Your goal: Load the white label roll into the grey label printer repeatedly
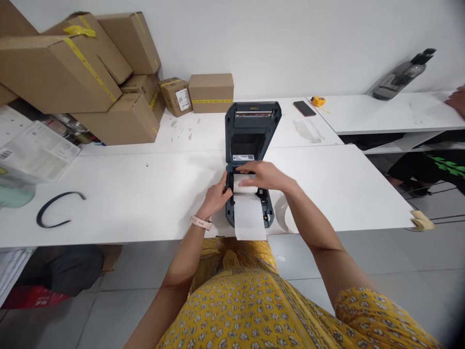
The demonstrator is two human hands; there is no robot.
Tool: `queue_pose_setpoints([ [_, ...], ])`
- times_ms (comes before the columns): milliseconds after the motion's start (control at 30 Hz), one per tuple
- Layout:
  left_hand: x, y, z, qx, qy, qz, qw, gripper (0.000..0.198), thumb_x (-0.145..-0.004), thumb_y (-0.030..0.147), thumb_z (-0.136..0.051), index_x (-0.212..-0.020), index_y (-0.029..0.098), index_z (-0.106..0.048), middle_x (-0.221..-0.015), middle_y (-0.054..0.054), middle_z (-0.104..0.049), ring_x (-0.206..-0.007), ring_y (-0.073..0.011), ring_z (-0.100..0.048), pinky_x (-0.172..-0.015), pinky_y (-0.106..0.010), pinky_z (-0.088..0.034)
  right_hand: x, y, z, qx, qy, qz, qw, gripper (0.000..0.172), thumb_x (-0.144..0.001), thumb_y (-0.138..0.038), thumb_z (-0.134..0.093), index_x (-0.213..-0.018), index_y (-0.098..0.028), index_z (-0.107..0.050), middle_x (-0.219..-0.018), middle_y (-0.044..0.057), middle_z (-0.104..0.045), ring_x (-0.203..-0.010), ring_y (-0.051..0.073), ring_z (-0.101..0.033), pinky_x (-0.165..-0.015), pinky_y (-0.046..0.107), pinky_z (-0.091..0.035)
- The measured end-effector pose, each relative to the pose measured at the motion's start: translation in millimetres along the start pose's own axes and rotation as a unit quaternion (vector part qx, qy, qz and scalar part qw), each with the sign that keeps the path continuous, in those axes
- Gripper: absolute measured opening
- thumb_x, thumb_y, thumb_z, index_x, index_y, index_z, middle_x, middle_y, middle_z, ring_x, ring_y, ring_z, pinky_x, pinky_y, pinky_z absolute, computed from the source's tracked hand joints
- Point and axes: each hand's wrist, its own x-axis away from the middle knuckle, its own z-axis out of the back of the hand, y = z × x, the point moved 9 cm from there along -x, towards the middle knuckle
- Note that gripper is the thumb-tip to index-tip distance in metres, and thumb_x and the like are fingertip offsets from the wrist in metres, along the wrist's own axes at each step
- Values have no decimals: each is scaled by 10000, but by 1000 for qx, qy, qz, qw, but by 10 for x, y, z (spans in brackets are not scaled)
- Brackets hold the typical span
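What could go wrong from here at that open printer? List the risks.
The raised lid could swing down onto the left hand and right hand, both at the printer base. The paper strip reaches slightly past the table's front edge, so the yellow clothing might snag it.

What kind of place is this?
Probably a packing or shipping workspace: taped cardboard boxes are piled on the white table, and an open printer, apparently for labels, holds a paper roll.
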Motion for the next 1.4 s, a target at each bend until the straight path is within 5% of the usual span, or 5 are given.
queue_pose_setpoints([
  [167, 11, -3, 2, 15, -5, -2, 1000, 776, -912, 279, -421, -1642, 123, -210, -564, 71, -484, -554, -157, -465, -620, -266, -344, 136, 88, 1333, -108, 413, 46, 903, 518, -999, -668, -373, -1205, -303, -677, -1216, 64, -692, -1262, 299, -608, -1048, 502, -501],
  [300, 13, -19, 11, 25, -11, 13, 1000, 784, -920, 282, -428, -1649, 133, -183, -576, 77, -474, -559, -144, -451, -615, -259, -328, -285, 339, 1569, -116, 413, 34, 902, 651, -946, -790, -307, -1295, -331, -609, -1282, 68, -655, -1367, 314, -528, -1063, 502, -501],
  [833, 720, -150, 521, 292, 374, -5, 880, 521, -990, 552, -498, -1419, 260, -557, -1145, -86, -696, -1074, -199, -660, -872, -331, -571, 1230, -168, 43, -227, 315, -14, 921, 381, -1035, -513, -437, -1358, -445, -628, -1536, -82, -561, -1547, 248, -358, -1295, 594, -264],
  [1167, 669, 121, -194, 372, 139, 74, 915, 950, -871, 588, -697, -1628, 331, -184, -1748, -73, -123, -1611, -312, -139, -1298, -510, -219, 1451, 363, -759, -414, 332, -212, 820, 846, -889, -599, -648, -1612, -386, -265, -1681, 63, -360, -1551, 325, -354, -1227, 638, -358],
  [1400, 660, 170, -298, 433, 44, 18, 900, 741, -876, 526, -703, -1501, 228, -439, -1553, -131, -520, -1434, -334, -490, -1187, -499, -421, 1483, 432, -1020, -531, 281, -256, 757, 896, -779, -616, -746, -1549, -293, -422, -1620, 69, -463, -1503, 338, -433, -1267, 595, -340],
])
